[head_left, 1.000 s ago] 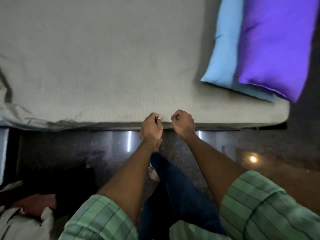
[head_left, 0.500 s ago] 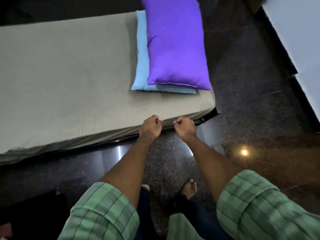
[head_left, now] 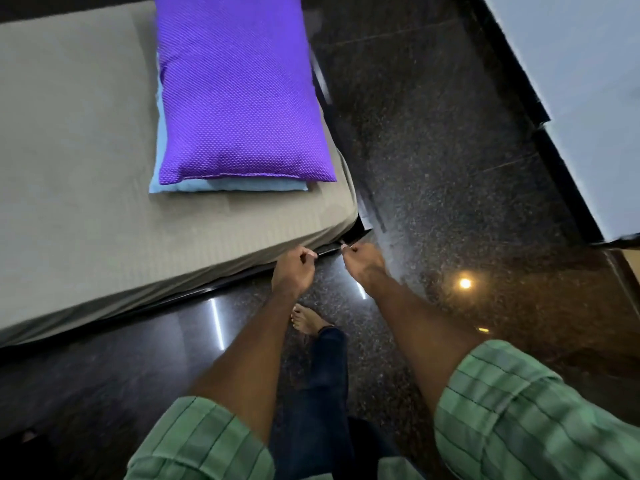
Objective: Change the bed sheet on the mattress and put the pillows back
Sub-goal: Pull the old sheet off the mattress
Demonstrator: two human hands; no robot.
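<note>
A low mattress covered by a smooth grey-beige sheet fills the left. At its near right end a purple pillow lies on top of a light blue pillow, of which only a strip shows. My left hand hovers by the mattress's lower edge with its fingers curled into a fist. My right hand is a little to the right, just off the mattress corner, also curled. I see nothing held in either hand.
Dark polished stone floor spreads to the right and in front, with a lamp reflection on it. A pale wall with a black skirting runs along the far right. My bare foot stands near the bed edge.
The view swung right along the bed, so the pillows shifted from the upper right to the upper middle. Both fists moved from the middle of the mattress side to its corner.
</note>
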